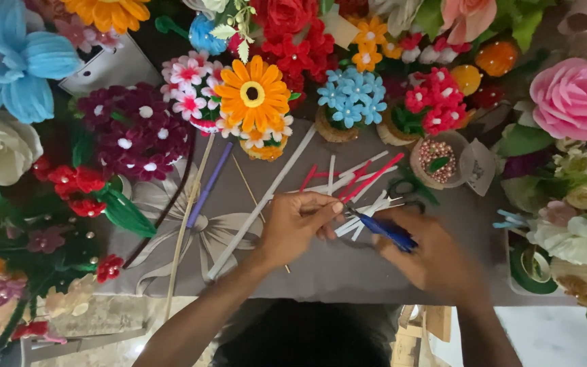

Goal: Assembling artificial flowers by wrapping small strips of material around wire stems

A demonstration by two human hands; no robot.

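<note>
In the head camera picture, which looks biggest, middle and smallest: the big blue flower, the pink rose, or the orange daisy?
1. Blue flower, top left, looks largest, though the picture edge cuts it off.
2. Pink rose, at the right, also cut off.
3. Orange daisy, smallest.
The rose and daisy look close in size, so that order is unsure.

A table (pixel 348 272) under a grey cloth (pixel 191 238) printed with a pale flower fills the view. Handmade flowers (pixel 253 95) in many colours crowd its far edge and both sides. Pale floor (pixel 552 336) shows below, evenly lit.
</note>
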